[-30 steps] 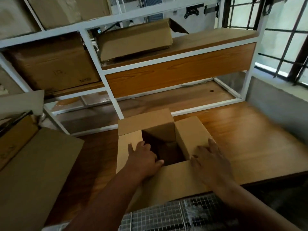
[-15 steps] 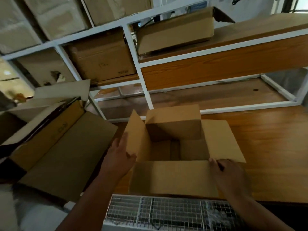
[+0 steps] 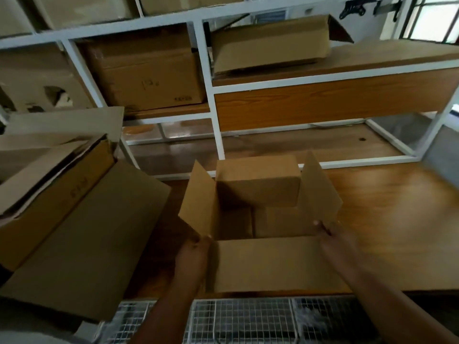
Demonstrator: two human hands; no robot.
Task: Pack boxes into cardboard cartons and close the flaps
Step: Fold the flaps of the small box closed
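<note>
Hidden or unclear: both forearms cut off at the lower edge; most fingers of each hand lie behind cardboard; the white wire-mesh rack (image 3: 248, 321) below the table edge is blurred; writing on the shelved boxes is not legible.
Task item: open brown cardboard carton (image 3: 258, 244), upright on the brown wooden tabletop (image 3: 397, 219), near its front edge.
Carton flaps: all four open; near flap folded down toward the viewer, left and right flaps standing outward, far flap tilted in over the opening.
Carton interior: shadowed; brown cardboard surfaces show at the bottom, whether packed boxes or bottom flaps I cannot tell.
Left hand (image 3: 192, 254): at the carton's near-left corner, thumb tip on the base of the left flap, palm against the outer wall; its grasp I cannot tell.
Right hand (image 3: 330, 234): at the near-right corner, fingertips pinching the lower edge of the right flap.
Left of carton: large open brown cardboard box (image 3: 82, 234), just beside the tabletop, cut off at the frame edge.
Behind: white metal shelving frame (image 3: 211, 95) with wooden boards, holding several brown cardboard boxes.
</note>
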